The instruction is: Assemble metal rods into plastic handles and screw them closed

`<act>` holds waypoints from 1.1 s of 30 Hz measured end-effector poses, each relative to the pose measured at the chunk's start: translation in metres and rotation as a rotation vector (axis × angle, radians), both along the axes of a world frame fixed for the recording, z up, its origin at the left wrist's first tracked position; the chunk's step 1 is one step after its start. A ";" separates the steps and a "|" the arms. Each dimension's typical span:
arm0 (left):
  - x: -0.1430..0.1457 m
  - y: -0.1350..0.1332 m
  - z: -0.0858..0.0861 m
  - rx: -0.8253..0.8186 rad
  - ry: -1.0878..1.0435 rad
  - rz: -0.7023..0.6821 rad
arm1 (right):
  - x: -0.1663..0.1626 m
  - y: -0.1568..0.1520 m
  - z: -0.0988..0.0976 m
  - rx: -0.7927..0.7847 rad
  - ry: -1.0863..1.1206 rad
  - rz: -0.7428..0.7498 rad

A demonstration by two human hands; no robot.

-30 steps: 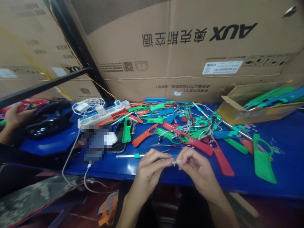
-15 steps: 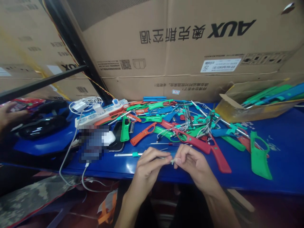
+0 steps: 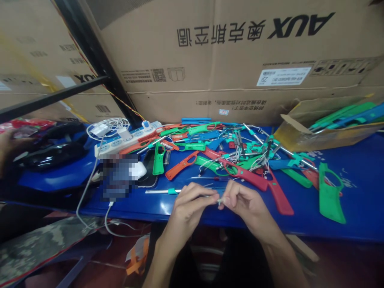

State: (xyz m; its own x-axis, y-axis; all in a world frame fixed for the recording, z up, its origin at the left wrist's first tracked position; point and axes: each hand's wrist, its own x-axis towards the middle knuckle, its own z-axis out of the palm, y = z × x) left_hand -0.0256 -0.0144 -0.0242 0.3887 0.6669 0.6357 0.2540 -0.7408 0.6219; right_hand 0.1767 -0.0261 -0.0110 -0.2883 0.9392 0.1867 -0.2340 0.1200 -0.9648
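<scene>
Blue table (image 3: 360, 208), plastic handles (image 3: 240, 160) heaped mid-frame — below them, left hand (image 3: 192, 206) and right hand (image 3: 243, 204) both pinch a small wire piece (image 3: 219, 201), seemingly joining it; steady fingertips needed.

The blue table (image 3: 360, 200) carried one white power strip (image 3: 126, 142), one phone (image 3: 149, 172), one open cardboard box (image 3: 315, 136) and two working hands.

Both hands, left hand (image 3: 192, 204) and right hand (image 3: 244, 204), pinch a small white piece (image 3: 220, 201) between them over the blue table (image 3: 360, 208), near coloured plastic handles (image 3: 240, 160).
</scene>
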 end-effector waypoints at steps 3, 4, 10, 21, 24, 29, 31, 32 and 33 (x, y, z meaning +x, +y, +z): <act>0.001 -0.001 0.001 0.002 -0.017 -0.009 | 0.000 -0.001 0.001 0.009 -0.063 -0.029; 0.001 -0.002 0.001 0.004 -0.021 -0.005 | -0.001 -0.002 0.002 0.008 -0.078 -0.037; 0.003 -0.005 0.001 0.029 -0.010 0.079 | -0.003 -0.007 0.001 -0.056 -0.065 -0.071; 0.006 -0.011 0.011 -0.153 -0.014 0.117 | -0.013 -0.009 -0.004 0.061 -0.319 -0.118; 0.013 -0.015 0.016 -0.222 -0.104 0.080 | -0.013 -0.009 -0.002 0.187 -0.425 -0.140; 0.025 -0.019 0.019 -0.284 -0.160 -0.017 | -0.009 -0.010 -0.003 0.294 -0.461 -0.096; 0.027 -0.020 0.018 -0.254 -0.172 -0.003 | -0.008 -0.011 -0.003 0.303 -0.461 -0.105; 0.027 -0.019 0.018 -0.237 -0.176 0.012 | -0.009 -0.011 -0.003 0.306 -0.461 -0.110; 0.028 -0.019 0.018 -0.219 -0.182 0.024 | -0.009 -0.011 -0.003 0.306 -0.462 -0.114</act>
State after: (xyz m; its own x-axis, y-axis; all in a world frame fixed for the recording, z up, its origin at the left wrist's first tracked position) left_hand 0.0020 -0.0336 -0.0057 0.2636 0.8039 0.5331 0.1395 -0.5786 0.8036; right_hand 0.1677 -0.0376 -0.0136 -0.3041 0.8923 0.3336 0.2356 0.4097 -0.8813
